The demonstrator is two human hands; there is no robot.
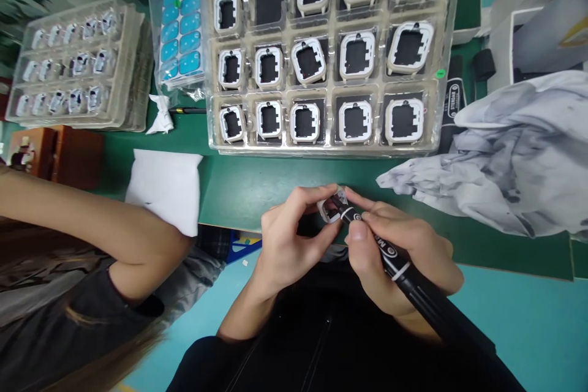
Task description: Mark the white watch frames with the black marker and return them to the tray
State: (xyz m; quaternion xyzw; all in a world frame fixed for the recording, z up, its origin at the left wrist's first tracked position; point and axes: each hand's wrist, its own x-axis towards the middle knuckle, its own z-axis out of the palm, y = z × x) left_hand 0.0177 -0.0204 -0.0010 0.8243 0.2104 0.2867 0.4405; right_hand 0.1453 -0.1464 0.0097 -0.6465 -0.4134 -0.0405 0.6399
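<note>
My left hand (294, 236) pinches a small white square frame (327, 211) between thumb and fingers, close to the front edge of the green table. Wrapped in my right hand (399, 251) is a black pen-shaped tool (388, 251) with white rings and white lettering. Its thin tip reaches down to the frame, and my fingers hide part of the contact there. Behind my hands stands a clear plastic tray (321, 150) whose pockets hold several similar white frames, such as the one at the front (304, 122). One back-row pocket (269, 3) shows only its dark pad.
At left a co-worker's arm (92, 214) rests by a folded white cloth (163, 187). Stacked trays (133, 73) and blue sheets (181, 27) lie farther back. A stained grey-white cloth (505, 153) covers the right side, near a second black tool (454, 98).
</note>
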